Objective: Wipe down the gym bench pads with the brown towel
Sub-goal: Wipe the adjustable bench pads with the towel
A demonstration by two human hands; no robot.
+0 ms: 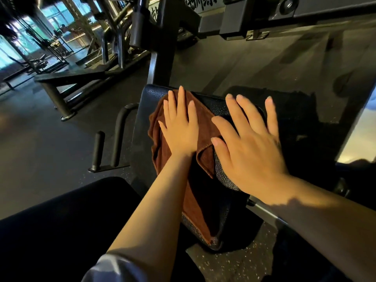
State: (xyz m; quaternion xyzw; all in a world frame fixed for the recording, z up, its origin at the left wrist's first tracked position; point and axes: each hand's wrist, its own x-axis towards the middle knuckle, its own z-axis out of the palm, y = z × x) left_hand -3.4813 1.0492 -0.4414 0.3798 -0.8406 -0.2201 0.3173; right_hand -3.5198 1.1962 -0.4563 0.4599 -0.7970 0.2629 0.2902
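Observation:
A black textured bench pad (215, 107) fills the middle of the head view. The brown towel (205, 137) lies crumpled over its left half and hangs down toward me. My left hand (180, 127) presses flat on the towel with fingers straight and spread. My right hand (250, 143) lies flat on the bare pad just right of the towel, fingers spread, its thumb tip touching the towel's folded edge.
A black curved handle (120, 135) and a short post (97, 151) stand left of the pad. The machine's upright frame (162, 47) rises behind it. A dark flat bench (69, 76) and more gym machines are at the back left. Rubber floor surrounds everything.

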